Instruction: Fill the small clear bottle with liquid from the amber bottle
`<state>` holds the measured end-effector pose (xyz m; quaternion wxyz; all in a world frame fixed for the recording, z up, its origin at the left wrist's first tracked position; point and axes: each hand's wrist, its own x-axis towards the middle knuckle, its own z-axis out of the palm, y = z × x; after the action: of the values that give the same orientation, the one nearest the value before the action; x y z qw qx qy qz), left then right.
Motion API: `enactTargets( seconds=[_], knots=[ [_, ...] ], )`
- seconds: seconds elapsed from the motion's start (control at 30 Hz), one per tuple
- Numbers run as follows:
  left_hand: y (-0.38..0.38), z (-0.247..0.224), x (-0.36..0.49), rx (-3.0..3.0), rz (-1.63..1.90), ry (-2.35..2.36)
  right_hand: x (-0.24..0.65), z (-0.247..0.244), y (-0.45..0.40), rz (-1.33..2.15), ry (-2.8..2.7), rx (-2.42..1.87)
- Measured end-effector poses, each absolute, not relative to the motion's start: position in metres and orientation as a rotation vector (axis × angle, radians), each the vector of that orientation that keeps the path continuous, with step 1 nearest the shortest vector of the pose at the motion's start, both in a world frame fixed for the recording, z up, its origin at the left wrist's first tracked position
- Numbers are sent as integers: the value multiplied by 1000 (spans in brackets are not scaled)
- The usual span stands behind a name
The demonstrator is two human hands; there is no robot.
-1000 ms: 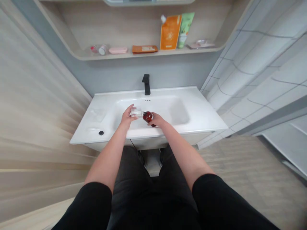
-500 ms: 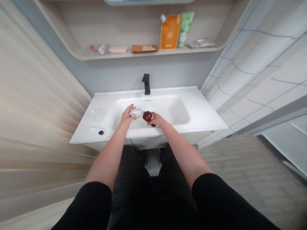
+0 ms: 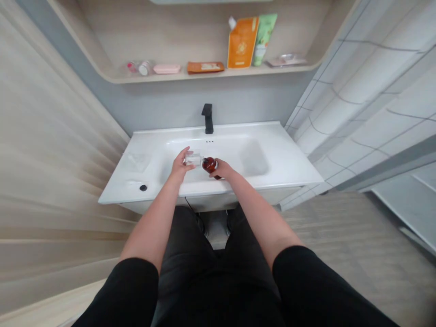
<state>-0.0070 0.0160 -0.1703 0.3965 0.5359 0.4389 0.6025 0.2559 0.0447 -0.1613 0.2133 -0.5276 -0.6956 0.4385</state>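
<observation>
Over the white sink basin point(image 3: 254, 156), my left hand point(image 3: 179, 164) is closed around a small clear bottle point(image 3: 193, 159) that lies on its side, its neck pointing right. My right hand point(image 3: 223, 169) grips a brown bottle point(image 3: 209, 165), tilted with its dark neck toward the left. The two bottle mouths meet or nearly meet; whether they touch I cannot tell. What passes between them is too small to see.
Behind the basin stands a black faucet point(image 3: 208, 119). On the left counter lie a black round cap point(image 3: 143, 187) and a clear plastic piece point(image 3: 138, 161). The shelf above holds an orange pouch point(image 3: 242, 43), a green tube point(image 3: 264, 40) and a pink case point(image 3: 166, 69).
Both hands and both bottles keep almost the same pose. Only the camera view has shifted very slightly.
</observation>
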Motion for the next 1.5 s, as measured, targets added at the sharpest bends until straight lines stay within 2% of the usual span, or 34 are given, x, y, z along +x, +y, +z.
enactTargets(
  seconds=[1.5],
  knots=[
    [12,-166,-1,1342,1560,1106,255,-162,44,1108,-1983,-1540]
  ],
)
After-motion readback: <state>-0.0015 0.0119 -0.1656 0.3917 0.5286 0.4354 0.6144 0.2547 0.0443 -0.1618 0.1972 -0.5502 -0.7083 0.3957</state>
